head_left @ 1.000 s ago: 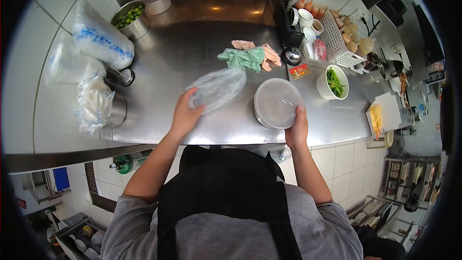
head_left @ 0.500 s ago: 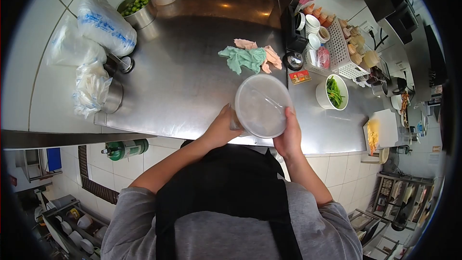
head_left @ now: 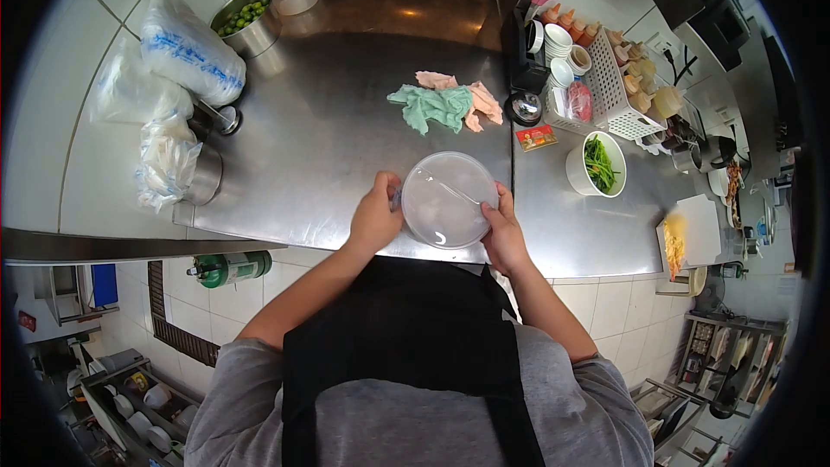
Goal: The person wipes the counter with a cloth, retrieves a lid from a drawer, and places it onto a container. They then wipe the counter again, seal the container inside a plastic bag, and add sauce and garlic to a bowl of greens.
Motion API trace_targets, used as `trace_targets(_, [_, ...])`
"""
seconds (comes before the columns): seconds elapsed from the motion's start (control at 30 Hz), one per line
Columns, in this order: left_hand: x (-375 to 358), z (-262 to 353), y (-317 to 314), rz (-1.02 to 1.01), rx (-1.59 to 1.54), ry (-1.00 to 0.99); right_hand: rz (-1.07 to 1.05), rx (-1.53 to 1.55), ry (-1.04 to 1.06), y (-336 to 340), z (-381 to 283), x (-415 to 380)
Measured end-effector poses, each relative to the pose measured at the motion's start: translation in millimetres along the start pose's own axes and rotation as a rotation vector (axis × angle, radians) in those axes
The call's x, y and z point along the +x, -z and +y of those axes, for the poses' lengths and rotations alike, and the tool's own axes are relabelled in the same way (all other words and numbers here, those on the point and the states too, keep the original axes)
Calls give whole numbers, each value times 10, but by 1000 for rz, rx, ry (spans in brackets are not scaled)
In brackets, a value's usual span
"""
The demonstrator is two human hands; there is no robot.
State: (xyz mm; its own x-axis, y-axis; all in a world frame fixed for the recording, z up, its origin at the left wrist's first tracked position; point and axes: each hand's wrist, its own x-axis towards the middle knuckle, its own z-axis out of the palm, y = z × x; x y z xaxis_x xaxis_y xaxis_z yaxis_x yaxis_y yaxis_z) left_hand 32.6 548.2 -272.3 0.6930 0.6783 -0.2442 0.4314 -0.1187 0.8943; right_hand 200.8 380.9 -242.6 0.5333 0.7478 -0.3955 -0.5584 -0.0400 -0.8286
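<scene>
A round container point(head_left: 450, 199) with a translucent plastic lid is between my hands, above the near edge of the steel counter. My left hand point(head_left: 378, 212) is closed at its left side, fingers curled and partly hidden, with a sliver of clear plastic by the fingertips. On the right side, my right hand point(head_left: 505, 229) grips the rim, its thumb on top of the lid. The container's contents cannot be made out. Beyond it lie a crumpled green cloth point(head_left: 432, 105) and a peach cloth point(head_left: 484, 105).
On the right stand a white tub of green vegetables point(head_left: 596, 164), a red packet point(head_left: 537, 137), a bell point(head_left: 524, 108), a white basket of bottles point(head_left: 618, 91) and an open food box point(head_left: 692, 233). At left are plastic bags point(head_left: 192, 43) and a pot of limes point(head_left: 248, 24).
The container has come down slightly and to the left, looking flatter to me. My left hand has shifted left and up along its side; my right hand has moved slightly left.
</scene>
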Motion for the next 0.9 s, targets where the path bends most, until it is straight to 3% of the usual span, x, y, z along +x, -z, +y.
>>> trace_targets(0.03, [97, -24, 12, 111, 223, -116, -9, -217, -15, 80, -61, 70])
trace_targets(0.07, [201, -45, 20, 153, 252, -215, -16, -433, -32, 129, -106, 138])
trace_targets(0.1, [332, -99, 25, 148, 251, -218, -11, -432, -30, 115, -148, 195])
trace_targets(0.17, [597, -198, 7, -20, 237, -168, 94, -1050, 293, 28, -233, 309])
trace_targets(0.2, [689, -216, -35, -26, 237, -176, 131, -1172, 517, -57, -262, 339])
trace_targets(0.27, [827, -200, -95, -48, -568, 400, 100, -1255, 569, -156, -270, 388])
trace_targets(0.3, [821, -129, -86, -52, -565, 394, 58, -1338, 615, -194, -270, 407])
trace_targets(0.37, [794, -3, -51, 24, -999, 555, 107, -1391, 612, -197, -220, 446])
trace_targets(0.4, [804, 35, -13, 17, -994, 554, 100, -1380, 623, -187, -207, 461])
trace_targets(0.47, [802, 89, 76, -75, -985, 277, 100, -1370, 629, -150, -174, 459])
trace_targets(0.5, [779, 186, 73, -81, -983, 276, 96, -1355, 623, -154, -171, 453])
trace_targets(0.57, [705, 434, 51, -11, -721, -23, 95, -1340, 620, -167, -161, 475])
trace_targets(0.6, [667, 520, 52, -15, -719, -23, 113, -1336, 625, -166, -133, 493])
trace_targets(0.67, [571, 640, 58, 237, 433, -1001, 131, -1331, 626, -196, -85, 493])
trace_targets(0.7, [500, 673, 59, 236, 431, -1001, 184, -1288, 695, -222, -68, 489])
trace_targets(0.8, [251, 674, 83, 139, 694, -1439, 221, -1164, 757, -237, -126, 471])
trace_targets(0.9, [24, 602, 180, 169, 650, -1400, 260, -1020, 699, -174, -231, 368])
